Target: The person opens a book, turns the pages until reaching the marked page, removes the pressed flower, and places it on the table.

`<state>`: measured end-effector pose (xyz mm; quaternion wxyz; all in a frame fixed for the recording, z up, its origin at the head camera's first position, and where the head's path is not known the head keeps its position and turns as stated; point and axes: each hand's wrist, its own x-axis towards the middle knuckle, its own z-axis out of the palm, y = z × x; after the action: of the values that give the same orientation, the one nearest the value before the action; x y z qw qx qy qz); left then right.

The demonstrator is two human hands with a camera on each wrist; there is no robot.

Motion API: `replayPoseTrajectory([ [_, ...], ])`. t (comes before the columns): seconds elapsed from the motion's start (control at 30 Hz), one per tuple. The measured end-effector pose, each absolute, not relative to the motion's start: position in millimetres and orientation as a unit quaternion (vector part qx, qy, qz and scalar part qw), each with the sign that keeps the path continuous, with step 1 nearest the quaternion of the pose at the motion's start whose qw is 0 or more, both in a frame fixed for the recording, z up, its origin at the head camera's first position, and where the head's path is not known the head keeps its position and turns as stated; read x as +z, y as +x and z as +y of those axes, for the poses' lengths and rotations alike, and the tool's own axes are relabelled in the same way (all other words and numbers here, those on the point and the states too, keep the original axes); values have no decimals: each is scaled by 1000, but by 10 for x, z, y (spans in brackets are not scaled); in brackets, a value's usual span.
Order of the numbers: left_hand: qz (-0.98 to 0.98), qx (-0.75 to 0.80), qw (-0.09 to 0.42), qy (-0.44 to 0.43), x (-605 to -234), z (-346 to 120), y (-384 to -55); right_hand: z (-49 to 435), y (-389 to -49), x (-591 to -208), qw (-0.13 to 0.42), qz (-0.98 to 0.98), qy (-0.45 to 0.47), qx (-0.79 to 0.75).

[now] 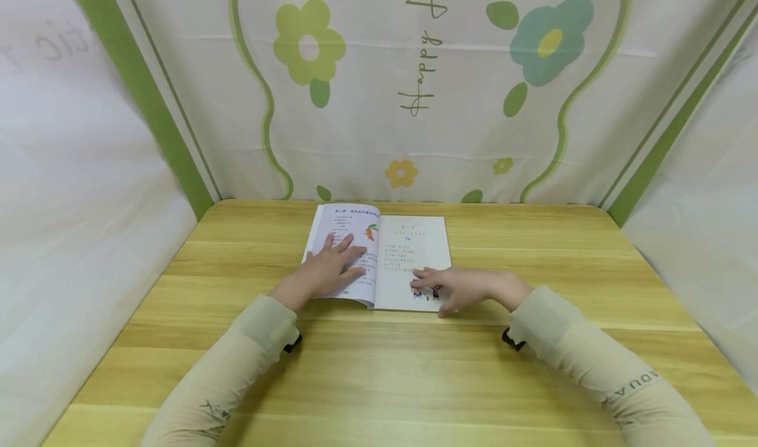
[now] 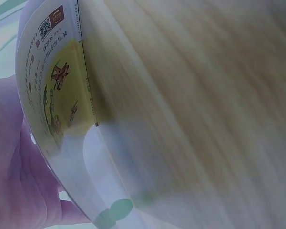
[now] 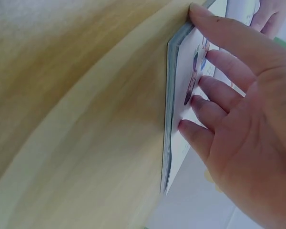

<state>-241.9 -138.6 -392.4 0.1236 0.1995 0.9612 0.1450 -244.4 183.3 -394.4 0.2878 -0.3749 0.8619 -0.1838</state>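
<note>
Where hands [image 1: 330, 266] touch, open book [image 1: 387, 256], wood-grain table [image 1: 408, 374]

A yellowish wood-grain table [image 1: 408, 374] carries a book [image 1: 392, 262], which lies open, pages up, near the table's far edge, roughly midway between its sides.

The head view faces forward and down to the open book [image 1: 381, 259] from well above. Both wrist views look at it from low and near; head and right wrist share its right page [image 1: 426, 249].
</note>
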Motion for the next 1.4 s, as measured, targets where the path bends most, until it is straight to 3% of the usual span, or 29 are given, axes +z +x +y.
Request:
replayPoseTrajectory([
  [0.7,963,108,109,222,-3916,-1383,-2450,1868,-2473,-3877,310,859,-359,-192],
  [1.4,956,83,119,253,-3935,-1381,-2453,2044,-2602,-3921,224,879,-372,-198],
])
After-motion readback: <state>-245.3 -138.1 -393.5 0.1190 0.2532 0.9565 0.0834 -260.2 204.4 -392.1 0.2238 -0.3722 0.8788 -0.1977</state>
